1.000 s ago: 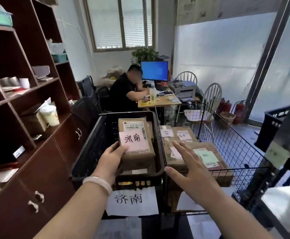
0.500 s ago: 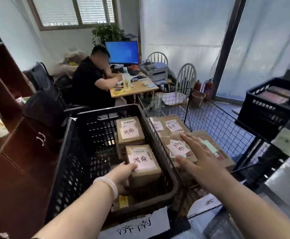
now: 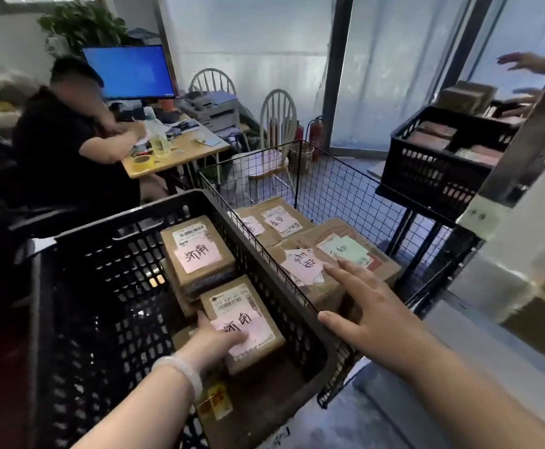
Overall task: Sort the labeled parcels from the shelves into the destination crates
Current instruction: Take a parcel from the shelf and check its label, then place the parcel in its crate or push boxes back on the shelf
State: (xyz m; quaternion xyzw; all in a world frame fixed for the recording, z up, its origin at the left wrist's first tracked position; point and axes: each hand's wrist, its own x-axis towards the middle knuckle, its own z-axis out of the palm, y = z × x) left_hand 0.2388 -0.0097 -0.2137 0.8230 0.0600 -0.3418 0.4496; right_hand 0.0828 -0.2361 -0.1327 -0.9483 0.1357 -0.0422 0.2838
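Our left hand (image 3: 211, 343) grips the near-left corner of a brown parcel (image 3: 243, 322) with a pink handwritten label, thumb on top — the parcel sits low inside the black plastic crate (image 3: 96, 303). Our right hand (image 3: 366, 314) hovers flat and spread, holding nothing, over the crate's right rim and the wire basket (image 3: 329, 189) at 3 o'clock. At 12 o'clock from the held parcel, a second pink-labelled parcel (image 3: 196, 251) lies on a short stack in the same crate. The basket holds more labelled parcels (image 3: 300, 267) — one bears a green note. Another black crate (image 3: 439, 163) stands at 2 o'clock, well apart.
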